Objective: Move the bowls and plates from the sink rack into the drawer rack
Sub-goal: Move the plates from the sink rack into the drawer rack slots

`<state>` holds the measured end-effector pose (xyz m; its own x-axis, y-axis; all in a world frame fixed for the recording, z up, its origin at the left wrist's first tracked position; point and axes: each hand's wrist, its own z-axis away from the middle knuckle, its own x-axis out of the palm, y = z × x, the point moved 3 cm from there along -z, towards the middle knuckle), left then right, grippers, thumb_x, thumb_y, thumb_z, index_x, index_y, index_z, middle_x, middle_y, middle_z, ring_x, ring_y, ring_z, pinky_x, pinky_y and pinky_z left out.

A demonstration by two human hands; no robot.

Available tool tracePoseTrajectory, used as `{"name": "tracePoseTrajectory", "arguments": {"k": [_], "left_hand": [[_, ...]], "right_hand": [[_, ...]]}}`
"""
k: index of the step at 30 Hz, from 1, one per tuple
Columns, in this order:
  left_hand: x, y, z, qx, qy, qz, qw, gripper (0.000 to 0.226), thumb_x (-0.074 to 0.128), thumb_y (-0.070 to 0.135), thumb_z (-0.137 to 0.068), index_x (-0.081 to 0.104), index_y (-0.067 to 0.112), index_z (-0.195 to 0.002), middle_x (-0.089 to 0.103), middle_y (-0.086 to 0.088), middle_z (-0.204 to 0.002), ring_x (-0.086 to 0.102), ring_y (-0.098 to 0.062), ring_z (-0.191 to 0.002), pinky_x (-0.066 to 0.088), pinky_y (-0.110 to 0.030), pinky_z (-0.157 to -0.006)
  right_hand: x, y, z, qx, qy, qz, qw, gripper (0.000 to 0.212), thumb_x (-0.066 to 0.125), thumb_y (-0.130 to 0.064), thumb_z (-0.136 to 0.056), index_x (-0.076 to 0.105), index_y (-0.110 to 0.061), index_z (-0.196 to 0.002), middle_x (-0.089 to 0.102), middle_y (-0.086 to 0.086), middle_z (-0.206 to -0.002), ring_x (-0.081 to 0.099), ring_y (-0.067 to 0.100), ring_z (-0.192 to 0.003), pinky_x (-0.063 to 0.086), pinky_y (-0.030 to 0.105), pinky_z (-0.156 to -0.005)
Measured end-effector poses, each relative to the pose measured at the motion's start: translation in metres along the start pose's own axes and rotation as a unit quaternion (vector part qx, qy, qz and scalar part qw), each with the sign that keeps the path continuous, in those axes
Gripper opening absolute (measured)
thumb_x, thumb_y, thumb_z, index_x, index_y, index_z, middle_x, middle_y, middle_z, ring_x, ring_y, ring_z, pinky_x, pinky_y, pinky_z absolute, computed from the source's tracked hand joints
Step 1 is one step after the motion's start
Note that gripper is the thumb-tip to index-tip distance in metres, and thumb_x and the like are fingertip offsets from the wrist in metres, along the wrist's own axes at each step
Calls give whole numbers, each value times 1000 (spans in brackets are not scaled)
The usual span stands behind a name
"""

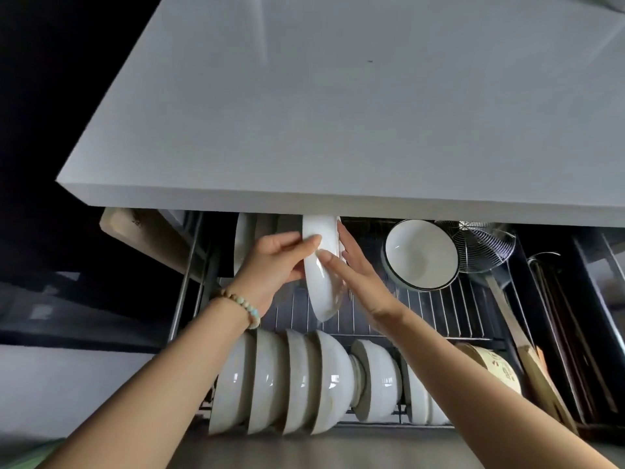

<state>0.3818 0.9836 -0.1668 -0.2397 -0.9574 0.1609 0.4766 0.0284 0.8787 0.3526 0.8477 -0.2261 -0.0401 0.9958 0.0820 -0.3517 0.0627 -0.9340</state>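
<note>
Above drawer rack (422,309): plate (321,289) is hanging edge-down between both hands.
Left hand (270,262): is gripping its left face.
Right hand (358,269): is pinching its right side.

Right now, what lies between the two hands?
A white plate on edge, held by the left hand on one side and the right hand on the other, above the drawer rack; head view.
</note>
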Motion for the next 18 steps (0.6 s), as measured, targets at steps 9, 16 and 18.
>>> {"name": "tracePoseTrajectory", "arguments": {"k": [9,16,18], "left_hand": [[-25,-8,-16,5,15,-75,997,17,63,24,-87,70,12,-96,73,-5,-96,67,-15,-96,52,-32,-88],[-35,-11,-26,15,16,-104,994,12,62,25,-87,70,19,-95,73,0,-94,67,-6,-88,54,-17,-72],[-35,-10,-28,18,15,-119,993,10,60,24,-89,69,20,-90,72,-2,-92,66,-5,-85,53,-10,-66]], "right_hand": [[22,14,-20,-18,-28,-21,999,73,68,-47,-83,33,-40,-146,53,-5,-142,50,16,-131,34,49,-113],[25,18,-31,7,-60,-11,998,66,60,-39,-89,28,-44,-146,64,-32,-114,59,-10,-108,47,14,-84],[24,19,-34,16,-78,-12,997,65,55,-34,-93,22,-42,-149,65,-35,-107,60,-14,-104,46,16,-81]]}}
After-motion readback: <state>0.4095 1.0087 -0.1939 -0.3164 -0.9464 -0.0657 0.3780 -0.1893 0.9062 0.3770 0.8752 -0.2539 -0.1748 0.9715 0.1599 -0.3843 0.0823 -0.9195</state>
